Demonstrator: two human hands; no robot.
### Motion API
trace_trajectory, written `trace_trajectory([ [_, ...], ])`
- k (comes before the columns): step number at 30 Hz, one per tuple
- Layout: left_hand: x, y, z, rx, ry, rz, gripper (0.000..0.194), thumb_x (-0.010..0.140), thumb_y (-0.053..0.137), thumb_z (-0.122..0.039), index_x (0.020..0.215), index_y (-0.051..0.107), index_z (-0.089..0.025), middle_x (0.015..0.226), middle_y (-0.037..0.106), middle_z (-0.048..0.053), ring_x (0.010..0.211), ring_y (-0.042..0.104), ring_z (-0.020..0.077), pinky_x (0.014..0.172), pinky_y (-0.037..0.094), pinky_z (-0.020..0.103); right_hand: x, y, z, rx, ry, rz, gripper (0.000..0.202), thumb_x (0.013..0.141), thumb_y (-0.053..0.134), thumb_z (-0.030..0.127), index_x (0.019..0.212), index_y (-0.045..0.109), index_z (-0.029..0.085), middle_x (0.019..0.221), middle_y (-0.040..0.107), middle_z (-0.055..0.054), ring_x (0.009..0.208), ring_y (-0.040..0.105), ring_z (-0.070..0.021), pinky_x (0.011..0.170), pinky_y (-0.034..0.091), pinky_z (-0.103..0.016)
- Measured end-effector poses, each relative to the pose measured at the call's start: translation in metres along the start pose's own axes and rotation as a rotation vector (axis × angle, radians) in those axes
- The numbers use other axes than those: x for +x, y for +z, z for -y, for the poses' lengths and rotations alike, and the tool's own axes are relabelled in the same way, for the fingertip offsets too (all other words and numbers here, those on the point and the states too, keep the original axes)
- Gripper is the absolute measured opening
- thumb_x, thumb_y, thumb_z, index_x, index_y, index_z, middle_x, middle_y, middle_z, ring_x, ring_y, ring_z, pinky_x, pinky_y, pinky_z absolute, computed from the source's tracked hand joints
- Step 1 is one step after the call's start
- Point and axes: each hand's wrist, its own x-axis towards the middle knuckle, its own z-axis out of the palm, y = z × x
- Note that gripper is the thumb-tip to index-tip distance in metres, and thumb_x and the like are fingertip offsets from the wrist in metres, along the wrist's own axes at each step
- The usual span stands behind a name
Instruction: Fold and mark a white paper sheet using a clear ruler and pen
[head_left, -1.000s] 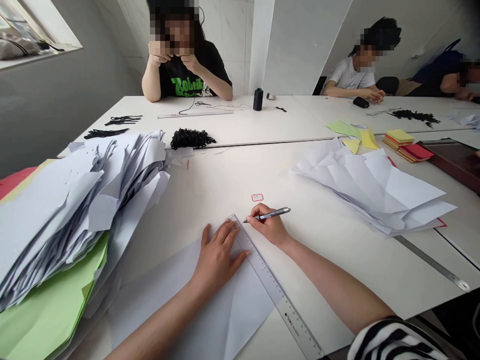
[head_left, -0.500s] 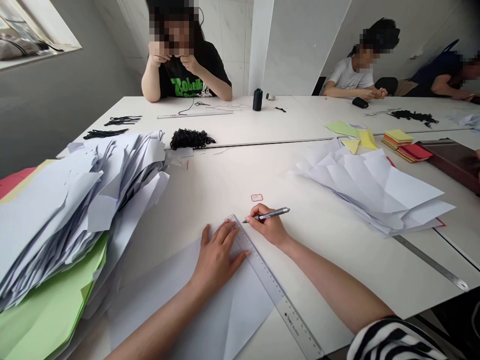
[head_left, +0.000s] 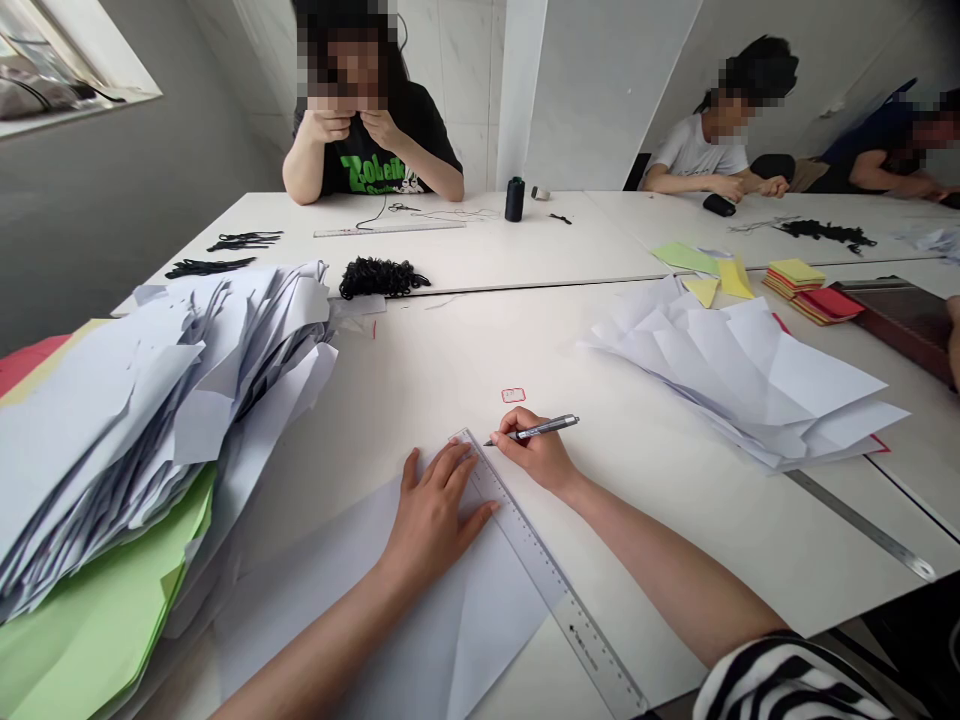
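White creased paper (head_left: pixel 480 620) under a clear, probably plastic ruler (head_left: pixel 549 575).

White table (head_left: pixel 420 370), tops joined at a dark seam. Clear ruler (head_left: pixel 566 605), set slantwise, partly over a pale sheet (head_left: pixel 360 600). Left of the ruler: tall paper stack (head_left: pixel 135 390). Right of it: creased white sheets (head_left: pixel 780 370), metal strip (head_left: pixel 862 525). Just beyond its far end: red-outlined label (head_left: pixel 514 395). Well beyond it: black looped bundle (head_left: pixel 382 278), dark thread spool (head_left: pixel 514 200).
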Motion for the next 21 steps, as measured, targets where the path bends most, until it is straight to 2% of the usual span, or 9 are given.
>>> trace_trajectory([
  [21, 0.0002, 0.0004, -0.0006, -0.009, -0.006, 0.004, 0.043, 0.084, 0.047, -0.042, 0.120, 0.044, -0.019, 0.129, 0.049, 0.012, 0.123, 0.040, 0.0268, 0.103, 0.019, 0.053, 0.0006, 0.0002, 0.0015, -0.017, 0.014, -0.006, 0.018, 0.077, 0.055, 0.036, 0.070, 0.047, 0.021, 0.061, 0.048, 0.004, 0.053, 0.041, -0.0102, 0.052, 0.036, -0.024],
])
